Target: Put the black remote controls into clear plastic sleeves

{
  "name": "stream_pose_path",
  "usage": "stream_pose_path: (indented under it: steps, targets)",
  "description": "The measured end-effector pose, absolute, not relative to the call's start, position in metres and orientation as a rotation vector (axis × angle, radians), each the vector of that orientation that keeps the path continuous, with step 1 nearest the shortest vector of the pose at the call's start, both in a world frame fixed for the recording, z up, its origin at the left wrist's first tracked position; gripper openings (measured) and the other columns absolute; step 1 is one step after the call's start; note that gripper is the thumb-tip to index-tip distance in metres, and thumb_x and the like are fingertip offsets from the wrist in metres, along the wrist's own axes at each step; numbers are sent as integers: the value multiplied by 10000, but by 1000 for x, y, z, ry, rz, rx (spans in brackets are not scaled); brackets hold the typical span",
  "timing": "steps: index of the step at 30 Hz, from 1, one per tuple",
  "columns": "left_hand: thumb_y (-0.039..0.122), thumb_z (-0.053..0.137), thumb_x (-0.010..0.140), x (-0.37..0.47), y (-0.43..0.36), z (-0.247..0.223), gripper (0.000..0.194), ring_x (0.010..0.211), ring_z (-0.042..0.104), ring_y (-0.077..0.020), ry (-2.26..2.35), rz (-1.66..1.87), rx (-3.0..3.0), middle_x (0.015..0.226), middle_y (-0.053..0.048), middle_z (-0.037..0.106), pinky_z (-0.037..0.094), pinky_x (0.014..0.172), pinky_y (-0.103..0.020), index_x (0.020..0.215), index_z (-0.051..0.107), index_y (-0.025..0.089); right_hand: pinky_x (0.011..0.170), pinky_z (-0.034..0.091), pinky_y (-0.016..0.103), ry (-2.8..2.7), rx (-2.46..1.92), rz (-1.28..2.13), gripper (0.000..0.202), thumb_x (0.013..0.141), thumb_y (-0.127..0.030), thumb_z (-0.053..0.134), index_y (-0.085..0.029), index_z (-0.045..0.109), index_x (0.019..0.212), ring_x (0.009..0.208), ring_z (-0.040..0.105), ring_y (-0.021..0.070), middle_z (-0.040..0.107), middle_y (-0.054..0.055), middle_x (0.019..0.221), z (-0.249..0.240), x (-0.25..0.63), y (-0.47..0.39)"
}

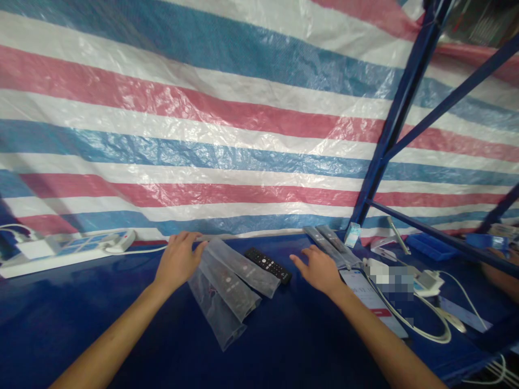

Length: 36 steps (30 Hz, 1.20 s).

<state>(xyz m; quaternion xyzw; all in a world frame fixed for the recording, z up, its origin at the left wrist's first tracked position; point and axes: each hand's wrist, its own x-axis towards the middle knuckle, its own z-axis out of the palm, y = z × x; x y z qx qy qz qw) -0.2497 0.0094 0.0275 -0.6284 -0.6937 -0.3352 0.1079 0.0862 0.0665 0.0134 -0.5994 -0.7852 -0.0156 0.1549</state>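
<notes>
Several remotes in frosted plastic sleeves [233,286] lie fanned out on the blue table [300,340]. My left hand [177,259] rests at their upper left end, fingers apart, its thumb touching or very near the sleeves. A bare black remote [268,265] lies just right of the fan, partly beneath one sleeve. My right hand [318,267] is spread low over the table to the right of this remote, with nothing in it. Beyond its fingers are two more sleeved remotes [333,246], side by side near the back edge.
A white power strip [65,254] with plugs lies at the left. On the right are a phone [373,302], looped white cables [441,334], a blue tray [432,246] and a metal frame post [381,146]. Another person's hand [500,270] shows at far right.
</notes>
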Motion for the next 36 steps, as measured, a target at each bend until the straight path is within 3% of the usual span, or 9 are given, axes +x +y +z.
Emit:
stream_pose_path:
  steps: [4,8,19,23,30,33,36]
  targets:
    - [429,380,881,-252,-25,12,352,977,580,-318,-1830,-869,-1832,979,-112,669,454,905,-448,960,637,202,794,456,358,-2081,-2068,-149,372,907,-427,483,-157,674,1077,991,644,287,626,183,1156,25,124,96]
    - [410,387,899,-250,-41,0,316,925,600,-285,-1810,-936,-1852,936,-74,683,484,852,-410,935,634,216,783,467,366,-2038,-2175,-98,351,855,-410,556,-180,679,1089,967,657,283,673,164,1077,25,143,120]
    - [349,402,929,-241,-44,-5,284,868,626,-229,-1698,-1004,-1964,896,-52,688,483,824,-351,944,640,194,734,488,350,-2104,-2194,-8,379,785,-378,609,-83,709,1002,963,671,313,697,225,1021,23,113,112]
    - [340,388,934,-234,-43,2,285,866,637,-223,-1672,-986,-1999,897,-47,690,485,812,-342,952,639,205,721,479,339,-2162,-2130,13,363,774,-438,617,-122,717,923,927,677,307,710,191,972,17,100,75]
    - [247,368,924,-163,4,46,308,961,617,-258,-1676,-647,-2283,990,-89,682,480,849,-389,975,665,182,682,432,290,-2154,-1910,11,372,845,-526,554,-178,684,834,841,665,233,693,109,933,2,104,43]
    - [245,400,926,-126,45,58,287,1040,595,-259,-1842,-440,-2425,1058,-98,676,453,915,-387,1015,664,177,673,415,274,-2081,-1873,36,387,888,-530,499,-192,676,824,811,658,209,685,87,895,-4,111,45]
    - [265,482,908,-96,89,57,228,1019,612,-253,-1935,-344,-2487,1025,-109,690,474,877,-358,969,681,171,664,401,266,-2045,-1861,41,387,917,-502,467,-199,669,785,791,653,198,675,75,847,-7,115,46]
